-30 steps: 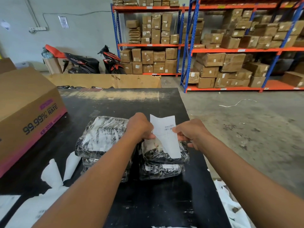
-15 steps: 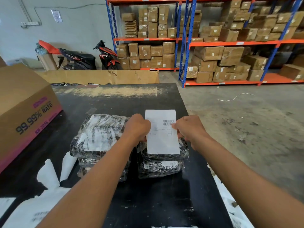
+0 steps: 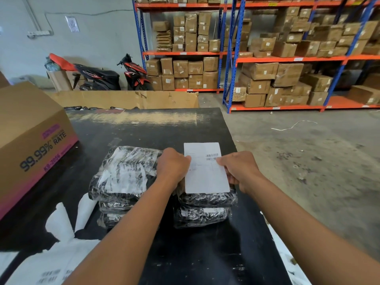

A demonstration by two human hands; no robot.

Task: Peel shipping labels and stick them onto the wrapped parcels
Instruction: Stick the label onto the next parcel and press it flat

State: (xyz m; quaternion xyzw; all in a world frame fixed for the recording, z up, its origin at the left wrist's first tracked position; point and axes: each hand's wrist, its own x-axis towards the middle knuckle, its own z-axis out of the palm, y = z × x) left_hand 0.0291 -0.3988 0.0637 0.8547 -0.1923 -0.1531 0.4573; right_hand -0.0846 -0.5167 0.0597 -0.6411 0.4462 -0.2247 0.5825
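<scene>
A white shipping label (image 3: 205, 171) with a barcode lies flat over the top parcel (image 3: 207, 199) of the right stack. My left hand (image 3: 173, 166) pinches its left edge and my right hand (image 3: 238, 169) pinches its right edge. A second black wrapped parcel (image 3: 202, 217) sits beneath. To the left stands another stack (image 3: 123, 173) of wrapped parcels, its top one carrying a label under the film. All rest on the black table (image 3: 144, 132).
A large cardboard box (image 3: 30, 136) printed "99.99% RATE" stands at the table's left. Peeled white backing sheets (image 3: 51, 262) litter the near left corner, more (image 3: 287, 262) off the right edge. Cardboard sheet, motorbikes and shelving racks (image 3: 267, 58) lie beyond.
The label was tilted and curled in the air between my hands; it has been turned square and lowered flat onto the right stack's top parcel.
</scene>
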